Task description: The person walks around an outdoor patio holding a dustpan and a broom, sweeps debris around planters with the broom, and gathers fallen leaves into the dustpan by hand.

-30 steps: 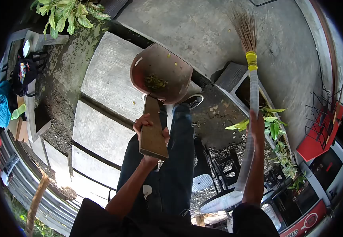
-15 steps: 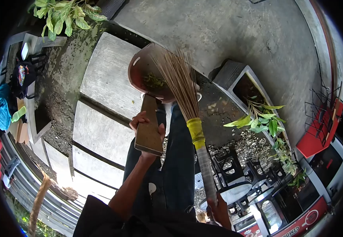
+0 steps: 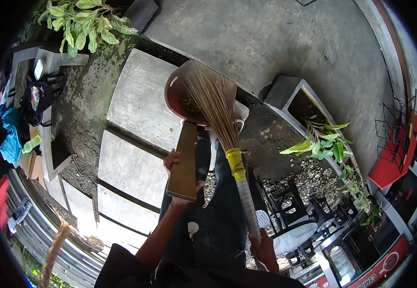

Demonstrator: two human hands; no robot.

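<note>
My left hand [image 3: 172, 161] is wrapped round the long wooden handle of a dustpan [image 3: 174, 98]. The pan's brown scoop lies ahead of my feet, with some green leaf bits [image 3: 189, 104] inside. Gripped low on its grey-wrapped shaft by my right hand [image 3: 265, 252], a stick broom [image 3: 235, 163] points forward. Its thin brown bristles fan out over the scoop and cover much of the inside; a yellow band binds them at the base. Whether the bristle tips touch the pan cannot be made out.
Pale concrete slabs [image 3: 143, 91] run along the left, with gaps between them. To the right stand a concrete planter [image 3: 285, 93] with leafy stems, stacked black furniture [image 3: 287, 204] and a red rack [image 3: 393, 158]. A black backpack [image 3: 38, 103] sits on the far left.
The view has shifted slightly, so the scene sits lower and further right. The broom's bristles lie more squarely over the scoop. Both hands keep their holds.
</note>
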